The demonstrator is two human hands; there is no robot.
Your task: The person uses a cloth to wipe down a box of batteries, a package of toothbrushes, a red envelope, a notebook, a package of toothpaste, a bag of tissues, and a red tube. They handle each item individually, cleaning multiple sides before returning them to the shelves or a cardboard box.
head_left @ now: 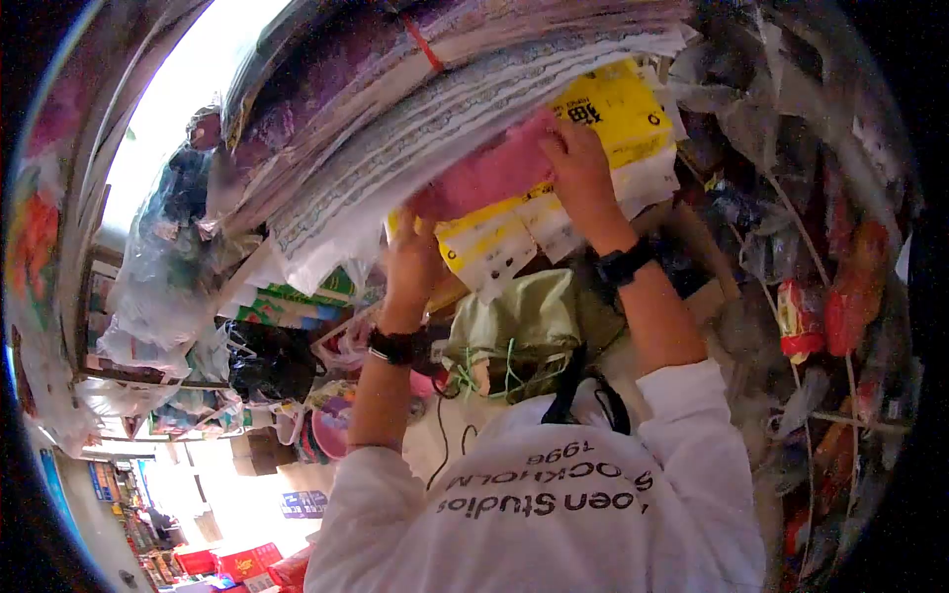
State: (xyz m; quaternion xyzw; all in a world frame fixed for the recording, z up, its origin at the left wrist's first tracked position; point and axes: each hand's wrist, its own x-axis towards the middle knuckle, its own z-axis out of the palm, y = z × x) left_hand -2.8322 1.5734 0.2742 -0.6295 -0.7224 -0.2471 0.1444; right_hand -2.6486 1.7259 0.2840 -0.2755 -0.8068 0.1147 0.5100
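Note:
A pink folded item (489, 175) lies across yellow-and-white printed packages (633, 104), below a thick stack of patterned sheets (395, 138). My right hand (581, 168) is closed on the pink item's right end, fingertips at its upper edge. At the other end, my left hand (413, 259) is raised beside the pink item and the yellow package edge; its fingers are bent and blurred, and whether they grip anything is unclear. Dark bands circle both wrists. An olive-green cloth bag (519, 321) with thin green strings is below and between my forearms.
Clear plastic bags (158, 296) hang at the left. A red-and-yellow packet (799, 318) hangs among cords and plastic at the right. Below my left forearm is a pink basin (331, 427). Red boxes (247, 561) stand at the lower left.

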